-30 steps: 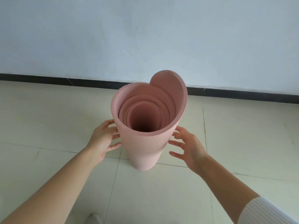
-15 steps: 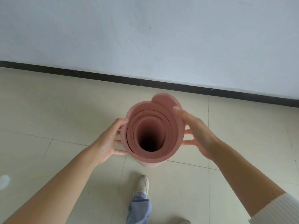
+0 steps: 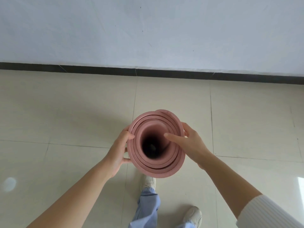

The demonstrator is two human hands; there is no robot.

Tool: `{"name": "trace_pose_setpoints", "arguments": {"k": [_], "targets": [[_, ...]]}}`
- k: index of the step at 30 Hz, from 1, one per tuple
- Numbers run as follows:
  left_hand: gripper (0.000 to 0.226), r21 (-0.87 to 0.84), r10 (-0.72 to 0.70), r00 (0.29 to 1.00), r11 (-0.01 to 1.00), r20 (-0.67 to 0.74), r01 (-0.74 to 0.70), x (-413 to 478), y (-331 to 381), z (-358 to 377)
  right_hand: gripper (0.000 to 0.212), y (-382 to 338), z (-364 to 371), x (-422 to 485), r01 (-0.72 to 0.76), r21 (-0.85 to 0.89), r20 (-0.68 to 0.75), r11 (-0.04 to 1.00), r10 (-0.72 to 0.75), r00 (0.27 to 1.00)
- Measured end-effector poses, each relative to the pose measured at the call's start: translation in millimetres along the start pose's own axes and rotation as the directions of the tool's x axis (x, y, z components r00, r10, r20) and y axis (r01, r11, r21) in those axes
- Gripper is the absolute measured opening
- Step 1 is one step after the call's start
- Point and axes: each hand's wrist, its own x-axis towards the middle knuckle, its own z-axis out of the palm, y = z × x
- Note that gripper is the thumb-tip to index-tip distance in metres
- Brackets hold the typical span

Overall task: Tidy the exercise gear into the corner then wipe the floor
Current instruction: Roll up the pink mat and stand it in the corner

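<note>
Left grip (image 3: 118, 149), right grip (image 3: 192, 145): rolled mat (image 3: 156, 172) upright between.

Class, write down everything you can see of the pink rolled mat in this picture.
The rolled mat is dusty pink, foam-like, wound in a loose spiral round a dark hollow core. It is upright, viewed from above; its base is hidden. The left hand grips its left side; the right hand holds the right, thumb hooked over the rim.
</note>
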Motion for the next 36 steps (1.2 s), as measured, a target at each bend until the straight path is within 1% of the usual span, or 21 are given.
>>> {"name": "trace_pose_setpoints", "arguments": {"k": [3, 5, 7, 9, 10, 12, 14, 15, 17, 18, 21, 24, 27, 29, 31, 34, 36], "targets": [[0.029, -0.057, -0.019, 1.0, 0.998, 0.008, 0.019, 6, -2, -1, 0.049, 4, 5, 4, 0.003, -0.036, -0.066, 0.999, -0.005, 0.998], [0.033, -0.076, -0.029, 0.999, 0.997, 0.021, 0.031, 7, -4, -4, 0.051, 6, 7, 8, -0.004, -0.067, -0.103, 0.998, -0.003, 0.995], [0.04, -0.08, -0.045, 0.999, 0.996, 0.025, 0.047, 6, -6, -7, 0.058, 5, 10, 10, -0.014, -0.107, -0.112, 0.994, 0.002, 0.994], [0.038, -0.077, -0.066, 0.998, 0.995, 0.018, 0.067, 4, -5, -10, 0.062, 3, 15, 9, -0.016, -0.176, -0.132, 0.984, -0.008, 0.991], [0.035, -0.062, -0.077, 0.997, 0.995, 0.009, 0.078, 2, -2, -11, 0.061, 0, 18, 7, 0.0, -0.237, -0.155, 0.972, -0.037, 0.987], [0.03, 0.011, -0.092, 0.996, 0.996, -0.003, 0.092, -3, 5, -11, 0.059, -6, 22, 2, 0.046, -0.377, -0.196, 0.925, -0.128, 0.972], [0.033, 0.139, -0.054, 0.998, 0.989, 0.012, 0.052, -8, 10, -9, 0.056, -10, 25, -4, 0.07, -0.464, -0.204, 0.883, -0.183, 0.962], [0.041, 0.227, -0.017, 1.0, 0.974, 0.008, 0.014, -10, 10, -7, 0.054, -11, 26, -7, 0.069, -0.487, -0.202, 0.871, -0.189, 0.961], [0.06, 0.427, 0.055, 0.997, 0.904, -0.056, -0.026, -8, 4, -3, 0.051, -9, 25, -10, 0.062, -0.506, -0.194, 0.86, -0.183, 0.964], [0.064, 0.502, 0.084, 0.993, 0.864, -0.087, -0.029, -6, 0, -1, 0.05, -8, 23, -12, 0.061, -0.507, -0.19, 0.86, -0.18, 0.965], [0.058, 0.61, 0.151, 0.982, 0.791, -0.117, -0.049, -7, 3, 14, 0.043, -7, 9, -17, 0.047, -0.502, -0.188, 0.864, -0.162, 0.969], [0.059, 0.693, 0.207, 0.976, 0.713, -0.066, -0.104, -10, 17, 44, 0.038, -4, -20, -26, 0.0, -0.482, -0.239, 0.876, -0.132, 0.962], [0.059, 0.743, 0.232, 0.973, 0.65, 0.008, -0.161, -8, 38, 85, 0.034, 2, -64, -39, -0.033, -0.402, -0.314, 0.915, -0.103, 0.944], [0.062, 0.767, 0.24, 0.968, 0.608, 0.07, -0.206, -4, 52, 119, 0.033, 8, -99, -50, -0.055, -0.348, -0.362, 0.936, -0.08, 0.929], [0.064, 0.79, 0.214, 0.969, 0.569, 0.127, -0.229, -5, 69, 163, 0.033, 16, -139, -65, -0.078, -0.297, -0.418, 0.952, -0.057, 0.906], [0.062, 0.797, 0.176, 0.965, 0.545, 0.196, -0.261, -14, 99, 243, 0.037, 25, -209, -88, -0.09, -0.217, -0.503, 0.972, -0.032, 0.864], [0.062, 0.796, 0.181, 0.957, 0.532, 0.227, -0.289, -19, 118, 301, 0.038, 28, -262, -102, -0.08, -0.158, -0.548, 0.984, -0.02, 0.836]]}}
